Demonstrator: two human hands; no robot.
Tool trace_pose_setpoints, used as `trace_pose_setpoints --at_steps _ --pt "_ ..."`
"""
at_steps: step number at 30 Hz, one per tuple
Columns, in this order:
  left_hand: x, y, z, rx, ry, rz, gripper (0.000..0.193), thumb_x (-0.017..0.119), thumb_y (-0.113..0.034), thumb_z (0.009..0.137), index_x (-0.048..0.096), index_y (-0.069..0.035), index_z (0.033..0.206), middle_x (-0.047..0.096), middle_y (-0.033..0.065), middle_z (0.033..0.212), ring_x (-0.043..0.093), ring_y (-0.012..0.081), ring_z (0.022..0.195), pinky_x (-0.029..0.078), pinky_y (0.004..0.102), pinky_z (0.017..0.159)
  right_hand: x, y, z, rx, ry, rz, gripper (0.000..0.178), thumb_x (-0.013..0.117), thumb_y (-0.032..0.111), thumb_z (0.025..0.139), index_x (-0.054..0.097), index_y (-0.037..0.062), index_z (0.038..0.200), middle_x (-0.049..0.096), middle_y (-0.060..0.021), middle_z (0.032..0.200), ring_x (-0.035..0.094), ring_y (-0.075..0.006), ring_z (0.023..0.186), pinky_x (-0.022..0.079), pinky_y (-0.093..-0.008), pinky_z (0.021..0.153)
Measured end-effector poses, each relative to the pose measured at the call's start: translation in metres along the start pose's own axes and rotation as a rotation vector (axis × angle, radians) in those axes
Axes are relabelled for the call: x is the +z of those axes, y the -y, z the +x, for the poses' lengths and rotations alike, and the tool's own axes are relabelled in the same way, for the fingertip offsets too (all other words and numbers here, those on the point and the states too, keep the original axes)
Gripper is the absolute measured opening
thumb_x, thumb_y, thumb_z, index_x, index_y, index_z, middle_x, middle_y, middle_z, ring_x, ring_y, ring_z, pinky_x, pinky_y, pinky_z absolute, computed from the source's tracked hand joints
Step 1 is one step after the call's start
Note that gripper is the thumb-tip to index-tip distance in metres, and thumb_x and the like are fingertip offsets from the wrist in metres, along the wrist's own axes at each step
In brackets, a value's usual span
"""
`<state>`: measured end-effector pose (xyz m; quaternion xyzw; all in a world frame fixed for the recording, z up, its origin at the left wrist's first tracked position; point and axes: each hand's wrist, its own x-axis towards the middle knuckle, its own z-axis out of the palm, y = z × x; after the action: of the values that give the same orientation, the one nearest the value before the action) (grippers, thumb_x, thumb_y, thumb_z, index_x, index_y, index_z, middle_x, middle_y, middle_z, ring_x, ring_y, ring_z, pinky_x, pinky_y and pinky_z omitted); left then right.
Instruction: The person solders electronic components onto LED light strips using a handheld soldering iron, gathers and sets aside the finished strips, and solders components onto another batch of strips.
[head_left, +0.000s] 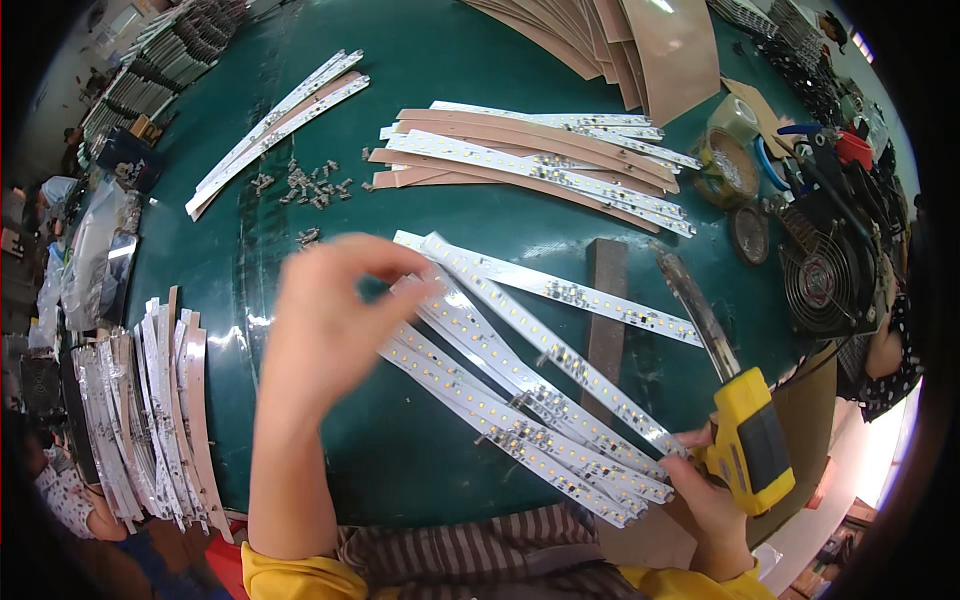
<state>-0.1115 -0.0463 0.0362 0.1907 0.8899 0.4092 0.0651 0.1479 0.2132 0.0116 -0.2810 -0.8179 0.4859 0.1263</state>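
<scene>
My right hand [708, 497] pinches the near right end of a white LED strip [560, 350], which slants up and away to the left. Near that strip's far end is my left hand [335, 320], thumb and forefinger closed together. Blur at the fingertips hides what, if anything, they hold. Beneath lies a fanned bundle of LED strips [520, 430] with small components along them. Another LED strip [590, 298] lies just beyond. A tool with a yellow and black handle [755, 440] and a long metal shaft overlaps my right hand; whether it is held I cannot tell.
Small metal parts [312, 187] lie scattered on the green table [330, 460]. More strips [530, 165] with brown strips are stacked beyond, and others [145, 410] at left. A grey bar [606, 320] lies under the work. A fan [822, 275] and tape roll [733, 118] stand right.
</scene>
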Motion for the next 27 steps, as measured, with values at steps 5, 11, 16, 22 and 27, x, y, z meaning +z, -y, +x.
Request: trace_pose_setpoints --at_steps 5,11,16,22,27 --pt "-0.026 0.057 0.020 0.022 -0.466 0.252 0.016 0.074 -0.008 0.079 0.075 -0.002 0.093 0.072 0.0119 0.086 0.069 0.0229 0.078 0.052 0.0319 0.075 -0.003 0.001 -0.005 -0.008 0.068 -0.017 0.031 0.092 0.015 0.060 0.076 0.0120 0.087 0.063 -0.0069 0.088 0.062 -0.0200 0.075 0.048 -0.0324 0.063" --pt "-0.029 0.074 0.050 0.053 -0.365 0.335 0.013 0.075 -0.009 0.078 0.074 -0.003 0.089 0.071 0.0098 0.084 0.068 0.0215 0.077 0.052 0.0320 0.076 -0.003 0.018 0.009 -0.340 0.195 -0.272 0.054 0.094 0.021 0.063 0.060 0.0044 0.101 0.069 -0.0073 0.083 0.065 -0.0183 0.071 0.050 -0.0299 0.066" --pt "-0.032 0.072 0.057 0.074 -0.221 0.384 0.014 0.077 -0.011 0.075 0.073 -0.001 0.084 0.070 0.0106 0.081 0.068 0.0215 0.075 0.052 0.0330 0.075 -0.003 0.026 0.018 -0.422 0.221 -0.333 0.054 0.095 0.024 0.062 0.061 0.0046 0.100 0.069 -0.0070 0.082 0.065 -0.0167 0.071 0.050 -0.0280 0.064" --pt "-0.031 0.068 0.059 0.115 -0.163 0.501 0.013 0.073 -0.012 0.078 0.069 0.000 0.081 0.069 0.0096 0.076 0.065 0.0214 0.076 0.050 0.0328 0.074 -0.001 0.030 0.029 -0.356 0.020 -0.281 0.059 0.094 0.027 0.063 0.061 0.0032 0.105 0.060 -0.0056 0.086 0.062 -0.0171 0.072 0.048 -0.0268 0.067" --pt "-0.008 0.031 0.037 0.228 -0.231 0.530 0.009 0.073 -0.010 0.077 0.067 -0.003 0.077 0.068 0.0070 0.073 0.064 0.0228 0.070 0.040 0.0356 0.085 0.012 0.021 0.070 -0.575 -0.105 -0.444 0.046 0.083 0.007 0.074 0.058 0.0024 0.113 0.056 -0.0080 0.088 0.057 -0.0196 0.074 0.046 -0.0295 0.069"
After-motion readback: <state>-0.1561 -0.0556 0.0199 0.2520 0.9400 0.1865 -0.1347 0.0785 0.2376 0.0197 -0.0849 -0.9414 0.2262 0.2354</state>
